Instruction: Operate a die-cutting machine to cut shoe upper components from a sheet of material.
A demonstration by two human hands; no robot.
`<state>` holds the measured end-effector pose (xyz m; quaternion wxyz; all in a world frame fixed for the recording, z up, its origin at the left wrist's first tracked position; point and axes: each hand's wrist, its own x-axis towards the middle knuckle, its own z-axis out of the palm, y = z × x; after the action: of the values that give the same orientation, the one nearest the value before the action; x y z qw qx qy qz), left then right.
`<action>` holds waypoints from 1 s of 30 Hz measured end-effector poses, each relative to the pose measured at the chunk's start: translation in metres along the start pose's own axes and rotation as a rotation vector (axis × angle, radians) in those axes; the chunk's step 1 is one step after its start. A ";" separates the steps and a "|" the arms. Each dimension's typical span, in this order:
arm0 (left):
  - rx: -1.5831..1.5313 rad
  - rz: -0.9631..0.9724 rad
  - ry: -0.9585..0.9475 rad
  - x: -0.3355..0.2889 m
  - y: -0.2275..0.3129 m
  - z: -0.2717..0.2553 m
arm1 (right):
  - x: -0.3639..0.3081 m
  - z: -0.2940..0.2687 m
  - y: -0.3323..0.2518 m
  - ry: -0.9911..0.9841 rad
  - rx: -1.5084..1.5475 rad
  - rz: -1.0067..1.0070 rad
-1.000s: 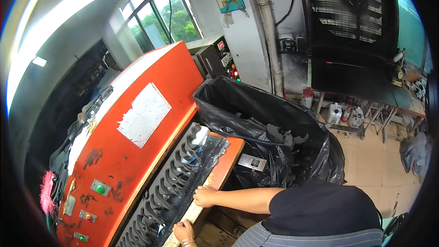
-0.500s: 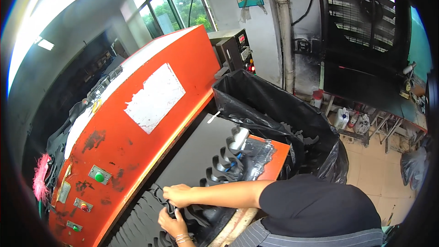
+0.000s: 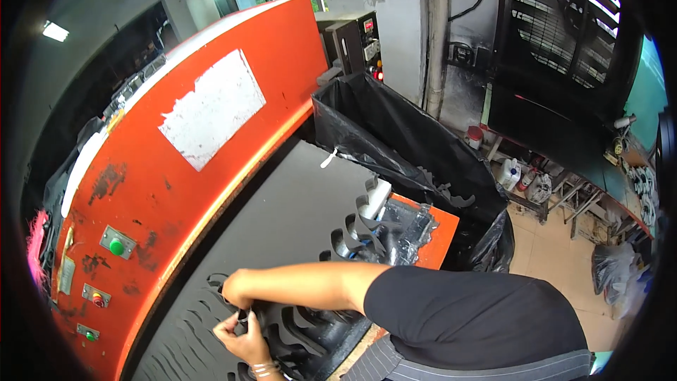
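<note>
Over a dark grey sheet (image 3: 261, 204) scored with wavy cuts, both hands work close together. My left hand (image 3: 243, 342), with bracelets at its wrist, pinches a small curved black strip (image 3: 243, 317) between thumb and fingers. Just above it, my right hand (image 3: 236, 288) is bent down and closed; its fingertips are hidden, so what they grip does not show. A looped black strip (image 3: 217, 279) lies beside the right hand. Several curved black pieces (image 3: 342, 243) stand in a row along the sheet's right side, partly covered by my right forearm.
A large orange machine (image 3: 204, 99) with green and red buttons (image 3: 116, 245) rises along the left. Beyond the sheet stands a bin lined with black plastic (image 3: 395, 130), with dark scraps inside. An orange board (image 3: 441, 229) sticks out at the right. A dark workbench (image 3: 557, 130) stands farther right.
The whole view has shifted, so the scene sits farther left and higher. My right hand has turned downward at the wrist, and both hands have come closer together around the strip.
</note>
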<state>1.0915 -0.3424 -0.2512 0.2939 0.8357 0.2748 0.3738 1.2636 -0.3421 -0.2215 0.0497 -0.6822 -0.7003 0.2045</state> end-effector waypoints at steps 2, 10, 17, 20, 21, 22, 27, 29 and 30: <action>-0.442 -0.113 0.107 -0.009 -0.005 0.015 | 0.007 0.004 0.011 -0.077 0.164 0.000; 0.356 0.008 -0.463 0.009 -0.064 -0.004 | -0.019 0.011 0.018 0.412 0.824 -0.197; 0.495 -0.111 -0.412 0.009 -0.109 0.000 | -0.003 0.092 0.004 0.281 0.161 -0.053; 0.449 -0.121 -0.411 0.004 -0.110 -0.002 | -0.026 0.112 0.000 0.541 0.342 -0.103; 0.436 -0.121 -0.416 0.003 -0.110 -0.003 | -0.033 0.115 -0.003 0.452 0.502 -0.012; 0.439 -0.146 -0.415 0.001 -0.113 -0.007 | -0.041 0.115 -0.022 0.428 0.396 0.105; 0.397 -0.121 -0.430 -0.001 -0.115 -0.009 | -0.038 0.137 -0.042 0.514 0.179 0.163; 0.398 -0.122 -0.447 -0.003 -0.117 -0.010 | -0.039 0.138 -0.045 0.570 0.181 0.145; 0.388 -0.102 -0.428 -0.005 -0.118 -0.009 | -0.043 0.139 -0.046 0.566 0.179 0.139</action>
<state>1.0534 -0.2633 -0.3302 0.1980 0.9213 0.3146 0.1144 1.1746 -0.4136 -0.3227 0.2884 -0.7513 -0.5895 0.0701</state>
